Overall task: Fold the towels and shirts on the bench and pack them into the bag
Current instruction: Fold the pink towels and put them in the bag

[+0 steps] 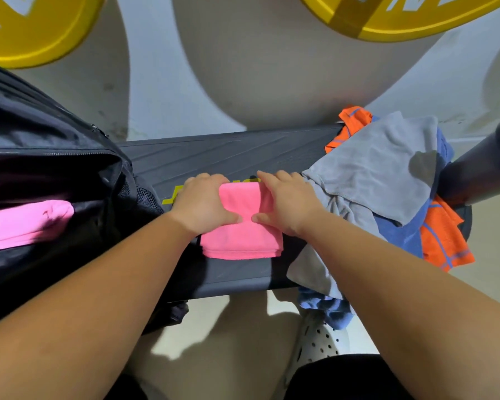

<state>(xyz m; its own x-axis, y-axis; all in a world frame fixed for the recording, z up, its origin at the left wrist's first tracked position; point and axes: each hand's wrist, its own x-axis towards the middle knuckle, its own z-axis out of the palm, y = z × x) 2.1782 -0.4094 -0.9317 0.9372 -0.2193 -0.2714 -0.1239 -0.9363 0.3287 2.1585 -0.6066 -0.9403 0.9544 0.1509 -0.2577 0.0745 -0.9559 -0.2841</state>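
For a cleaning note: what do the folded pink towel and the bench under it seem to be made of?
The pink towel looks like soft microfibre, matte and fuzzy, with thin stacked layers at its near edge. The bench seems moulded plastic or rubber, dark grey, matte, with ridged grooves.

- Both bare arms reach forward from the bottom corners of the view and converge towards the middle.
- The left forearm [98, 284] runs up from the lower left, its wrist straight.
- The right forearm [387, 284] runs up from the lower right, its wrist also straight.
- The left hand [202, 202] lies palm down on the left part of a folded pink towel [243, 241], with its fingers [205, 179] reaching over the far edge.
- The right hand [286, 203] lies palm down on the right part of the towel, fingers straight and pointing away and slightly left.
- Both thumbs stretch inward across the cloth, their tips close together but apart.
- Neither hand curls round the cloth; both press it flat.
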